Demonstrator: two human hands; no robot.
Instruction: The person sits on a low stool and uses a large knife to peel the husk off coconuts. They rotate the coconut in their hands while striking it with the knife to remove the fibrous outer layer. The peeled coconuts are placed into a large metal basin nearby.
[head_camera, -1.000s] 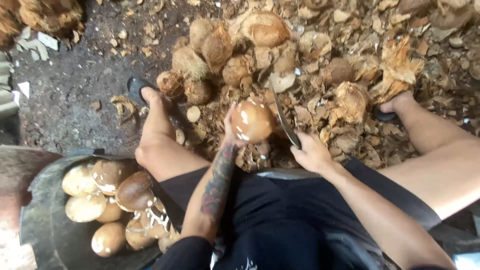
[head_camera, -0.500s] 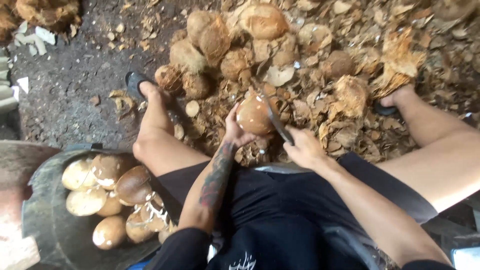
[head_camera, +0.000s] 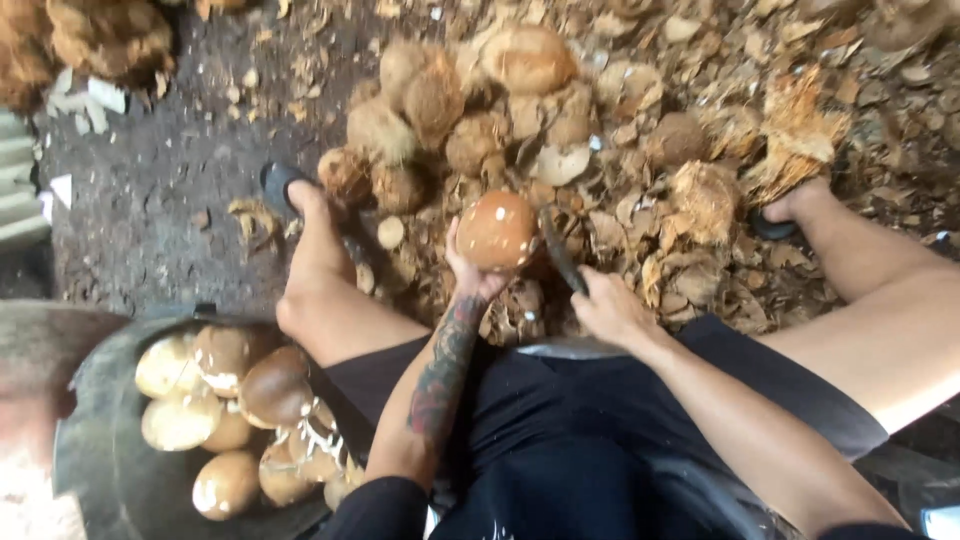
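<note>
Peeled coconut (head_camera: 497, 230) cupped from below in left hand (head_camera: 474, 280), frame centre. Right hand (head_camera: 608, 305) fisted on knife (head_camera: 560, 250) at its 3 o'clock. Likely heavy, hard, smooth-slick; cradle underneath.

No pkgs, labels, signs or screens anywhere in view.

Soft, even daylight is falling across the scene; shadows are staying faint, with no glare. Slight motion blur is softening the coconut (head_camera: 497, 230) and husk litter (head_camera: 700, 200). The near left corner is washing out pale; edges are bending slightly.
</note>
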